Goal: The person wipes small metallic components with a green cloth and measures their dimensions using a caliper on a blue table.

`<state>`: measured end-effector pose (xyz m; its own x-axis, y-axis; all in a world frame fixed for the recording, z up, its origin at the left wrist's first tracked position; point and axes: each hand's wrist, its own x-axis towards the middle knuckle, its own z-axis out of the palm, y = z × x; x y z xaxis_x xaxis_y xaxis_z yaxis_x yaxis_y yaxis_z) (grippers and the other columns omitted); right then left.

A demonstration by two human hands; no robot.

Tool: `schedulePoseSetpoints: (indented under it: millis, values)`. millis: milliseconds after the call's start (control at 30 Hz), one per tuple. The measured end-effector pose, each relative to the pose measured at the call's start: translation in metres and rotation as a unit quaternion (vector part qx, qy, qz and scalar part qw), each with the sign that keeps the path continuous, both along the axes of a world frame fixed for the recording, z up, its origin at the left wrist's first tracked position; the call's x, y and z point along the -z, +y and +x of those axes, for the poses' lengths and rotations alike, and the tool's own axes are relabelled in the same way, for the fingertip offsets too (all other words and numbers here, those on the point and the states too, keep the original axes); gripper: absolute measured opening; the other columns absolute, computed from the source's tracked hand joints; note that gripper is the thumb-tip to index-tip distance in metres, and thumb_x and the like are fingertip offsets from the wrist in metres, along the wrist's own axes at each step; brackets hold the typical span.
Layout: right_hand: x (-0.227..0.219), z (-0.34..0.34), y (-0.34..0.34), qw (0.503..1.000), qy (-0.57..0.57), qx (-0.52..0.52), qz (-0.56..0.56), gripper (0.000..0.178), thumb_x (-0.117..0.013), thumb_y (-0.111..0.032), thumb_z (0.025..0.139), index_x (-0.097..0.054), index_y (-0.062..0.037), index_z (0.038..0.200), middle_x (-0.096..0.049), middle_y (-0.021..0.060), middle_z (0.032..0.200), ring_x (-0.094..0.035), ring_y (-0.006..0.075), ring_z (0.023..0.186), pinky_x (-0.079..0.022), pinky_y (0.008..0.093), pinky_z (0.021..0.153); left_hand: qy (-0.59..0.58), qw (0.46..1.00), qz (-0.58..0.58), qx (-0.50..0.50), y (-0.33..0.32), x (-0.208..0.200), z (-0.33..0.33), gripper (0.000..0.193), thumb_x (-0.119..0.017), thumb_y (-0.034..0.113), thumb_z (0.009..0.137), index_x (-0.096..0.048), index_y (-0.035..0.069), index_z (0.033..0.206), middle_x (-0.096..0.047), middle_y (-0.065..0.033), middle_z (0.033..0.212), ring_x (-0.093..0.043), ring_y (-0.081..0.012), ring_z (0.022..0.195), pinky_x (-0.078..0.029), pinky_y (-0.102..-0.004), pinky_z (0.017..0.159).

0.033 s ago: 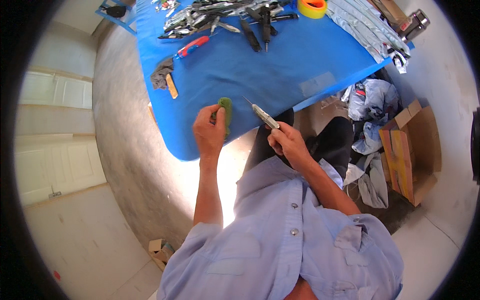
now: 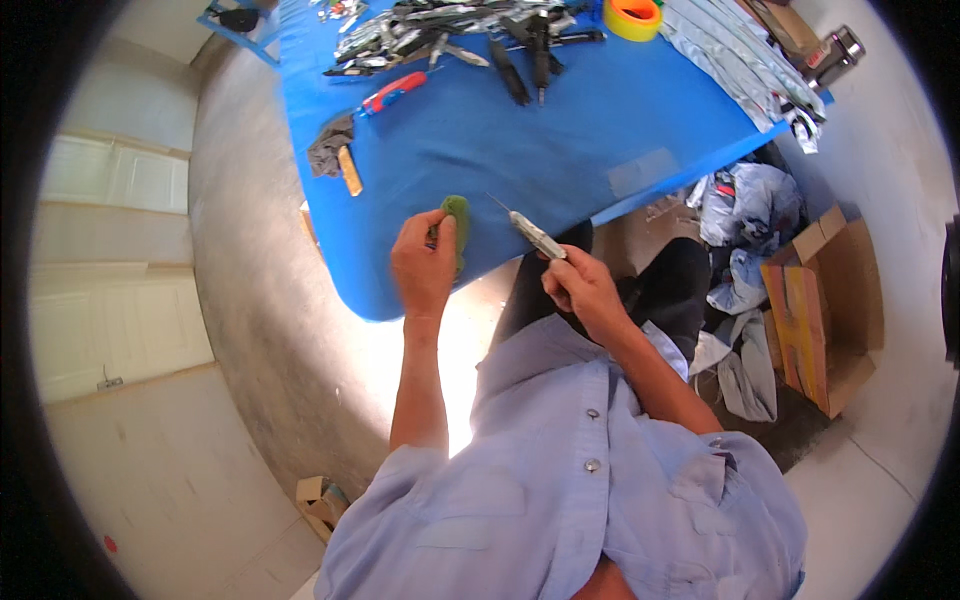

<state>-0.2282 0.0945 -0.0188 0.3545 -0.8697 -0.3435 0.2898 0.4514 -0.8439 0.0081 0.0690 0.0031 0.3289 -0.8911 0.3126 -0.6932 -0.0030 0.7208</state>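
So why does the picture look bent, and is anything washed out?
Head view: the fisheye lens bows the left wall and blackens the corners; head view: glare burns the floor near the blue table to white; head view: the silver tool is readable, its thin tip faint.

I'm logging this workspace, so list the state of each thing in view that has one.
Left hand: closed on green pad
Green pad: held
Right hand: gripping silver-handled tool
Silver-handled tool: held, thin tip exposed
Grey cloth: crumpled
Tape roll: lying flat
Tools: heaped
Large cardboard box: open
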Motion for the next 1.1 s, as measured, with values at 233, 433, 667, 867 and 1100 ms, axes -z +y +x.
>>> schedulePoseSetpoints:
  millis: [233,433,667,867,1100]
  values:
    - [-0.026,-0.018,-0.01,0.981,0.136,0.035,-0.131,0.035,-0.053,-0.012,0.104,-0.058,0.0012,0.136,-0.067,0.0025,0.086,-0.054,0.0068,0.068,-0.046,0.0232,0.062,-0.133,0.989,-0.005,-0.061,-0.011,-0.008,0.036,0.026,-0.064,0.025,0.1,-0.073,0.005,0.112,-0.073,-0.0143,0.108,-0.072,-0.0332,0.091,-0.056,-0.0406,0.079]
    - [-0.057,-0.041,-0.009,0.972,0.169,0.035,-0.162,0.038,-0.054,-0.009,0.101,-0.059,0.0023,0.137,-0.067,0.0045,0.084,-0.057,0.0081,0.069,-0.047,0.0237,0.063,-0.191,0.962,0.098,-0.169,-0.059,-0.019,0.116,0.041,-0.067,0.042,0.096,-0.073,0.004,0.112,-0.073,-0.0139,0.112,-0.07,-0.0336,0.098,-0.055,-0.0436,0.084]
    - [-0.041,-0.056,0.004,0.992,0.078,0.03,-0.099,0.031,-0.061,-0.009,0.097,-0.069,0.0032,0.124,-0.066,0.0037,0.077,-0.058,0.0075,0.063,-0.047,0.0234,0.057,-0.098,0.962,0.162,-0.196,-0.105,0.011,0.172,0.039,-0.073,0.043,0.087,-0.076,0.006,0.101,-0.076,-0.0101,0.09,-0.073,-0.0297,0.083,-0.056,-0.042,0.075]
    - [-0.032,-0.067,0.013,0.996,0.071,0.014,-0.06,0.027,-0.069,-0.01,0.092,-0.073,0.0023,0.115,-0.066,0.0021,0.077,-0.058,0.0068,0.064,-0.047,0.023,0.057,-0.025,0.985,0.107,-0.136,-0.073,0.001,0.167,0.024,-0.071,0.02,0.09,-0.071,0.0,0.104,-0.074,-0.0115,0.089,-0.071,-0.0217,0.075,-0.056,-0.035,0.07]
    - [-0.003,-0.08,0.013,0.997,0.016,0.003,-0.072,0.022,-0.075,-0.016,0.089,-0.072,-0.0016,0.105,-0.064,-0.0005,0.083,-0.057,0.0067,0.069,-0.046,0.0231,0.061,0.326,0.939,0.098,0.043,0.011,-0.053,0.033,0.027,-0.062,0.006,0.1,-0.06,-0.002,0.126,-0.07,-0.0109,0.094,-0.066,-0.0128,0.072,-0.05,-0.025,0.061]
